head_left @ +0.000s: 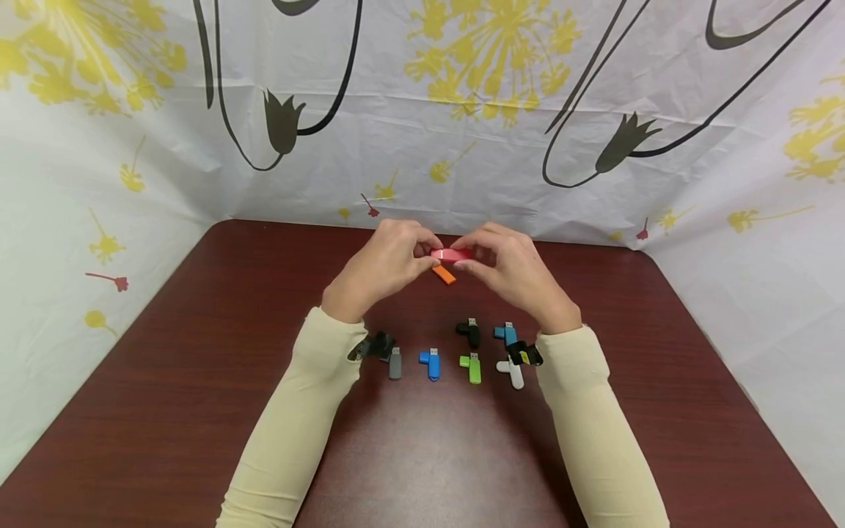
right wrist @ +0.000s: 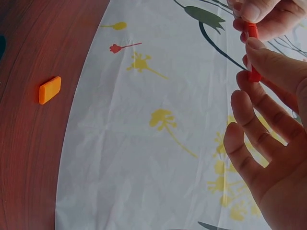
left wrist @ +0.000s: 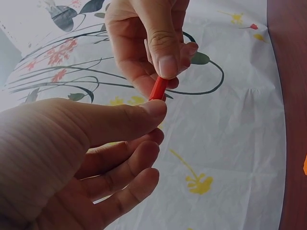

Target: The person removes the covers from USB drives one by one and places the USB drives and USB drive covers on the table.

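A red USB flash drive (head_left: 454, 254) is held up over the far part of the table, pinched at both ends. My left hand (head_left: 389, 258) grips its left end between thumb and fingertips, and my right hand (head_left: 511, 268) pinches the right end. A thin pale line crosses the drive near the left fingers in the head view. Both wrist views show the red drive (left wrist: 158, 88) partly covered by the thumbs. Just below the hands, an orange USB flash drive (head_left: 444, 274) lies on the tabletop.
Nearer on the dark red table (head_left: 264, 308) lie several swivel USB drives with plugs showing: grey (head_left: 394, 364), blue (head_left: 433, 364), black (head_left: 472, 334), green (head_left: 474, 369), light blue (head_left: 509, 334) and white (head_left: 515, 375). A patterned white cloth (head_left: 422, 161) hangs behind the table.
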The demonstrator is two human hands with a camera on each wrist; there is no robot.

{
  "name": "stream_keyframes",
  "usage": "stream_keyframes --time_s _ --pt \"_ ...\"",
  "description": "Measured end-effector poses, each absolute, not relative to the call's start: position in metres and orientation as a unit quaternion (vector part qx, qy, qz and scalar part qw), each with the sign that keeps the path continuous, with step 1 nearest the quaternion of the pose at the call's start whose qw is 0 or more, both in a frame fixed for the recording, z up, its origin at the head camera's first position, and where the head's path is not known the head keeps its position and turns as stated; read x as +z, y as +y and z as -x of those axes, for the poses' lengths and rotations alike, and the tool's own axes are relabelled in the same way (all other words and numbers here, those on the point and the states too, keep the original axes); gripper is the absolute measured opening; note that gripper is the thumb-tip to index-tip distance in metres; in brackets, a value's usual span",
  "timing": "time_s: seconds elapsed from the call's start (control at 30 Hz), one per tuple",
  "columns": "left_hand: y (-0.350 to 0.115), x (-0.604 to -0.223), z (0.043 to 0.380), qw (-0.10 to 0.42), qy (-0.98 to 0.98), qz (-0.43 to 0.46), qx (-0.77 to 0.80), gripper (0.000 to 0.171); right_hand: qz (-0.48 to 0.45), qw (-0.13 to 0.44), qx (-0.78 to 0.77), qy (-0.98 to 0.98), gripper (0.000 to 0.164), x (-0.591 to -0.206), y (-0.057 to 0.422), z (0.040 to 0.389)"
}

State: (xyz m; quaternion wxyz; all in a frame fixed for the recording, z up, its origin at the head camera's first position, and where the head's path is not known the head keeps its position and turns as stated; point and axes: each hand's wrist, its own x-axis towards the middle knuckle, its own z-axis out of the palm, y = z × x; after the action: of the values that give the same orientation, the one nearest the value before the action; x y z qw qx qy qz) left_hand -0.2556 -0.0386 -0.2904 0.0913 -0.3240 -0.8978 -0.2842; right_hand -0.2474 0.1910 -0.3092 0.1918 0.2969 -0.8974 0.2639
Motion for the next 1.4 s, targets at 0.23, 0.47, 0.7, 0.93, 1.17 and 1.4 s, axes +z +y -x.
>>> stream_keyframes --time_s 0.23,0.47,0.7,0.93,1.17,1.4 --pt "-0.0376 -0.2916 0.2564 0.096 -0.895 0.33 -0.284 0.019 -0.3 0.2 0.26 -0.896 0.022 -0.3095 0.1932 0.2479" --pt "-0.0369 -0.2907 0.2569 0.103 -0.896 0.324 -0.286 0.019 -0.295 0.195 0.264 -0.897 0.02 -0.3094 0.1933 0.2485" --pt "-0.038 -0.2896 0.2556 0.103 -0.894 0.33 -0.284 0.019 -0.297 0.194 0.263 -0.897 0.02 -0.3084 0.1935 0.2476" --pt "-0.039 -0.2897 0.2556 0.105 -0.895 0.332 -0.28 0.019 -0.299 0.195 0.258 -0.898 0.022 -0.3068 0.1925 0.247" --pt "-0.0399 -0.2888 0.2555 0.104 -0.895 0.33 -0.282 0.021 -0.298 0.193 0.262 -0.898 0.022 -0.3067 0.1923 0.2475" --pt "-0.0411 -0.2898 0.2561 0.101 -0.892 0.332 -0.29 0.021 -0.299 0.192 0.262 -0.897 0.022 -0.3071 0.1924 0.2475"
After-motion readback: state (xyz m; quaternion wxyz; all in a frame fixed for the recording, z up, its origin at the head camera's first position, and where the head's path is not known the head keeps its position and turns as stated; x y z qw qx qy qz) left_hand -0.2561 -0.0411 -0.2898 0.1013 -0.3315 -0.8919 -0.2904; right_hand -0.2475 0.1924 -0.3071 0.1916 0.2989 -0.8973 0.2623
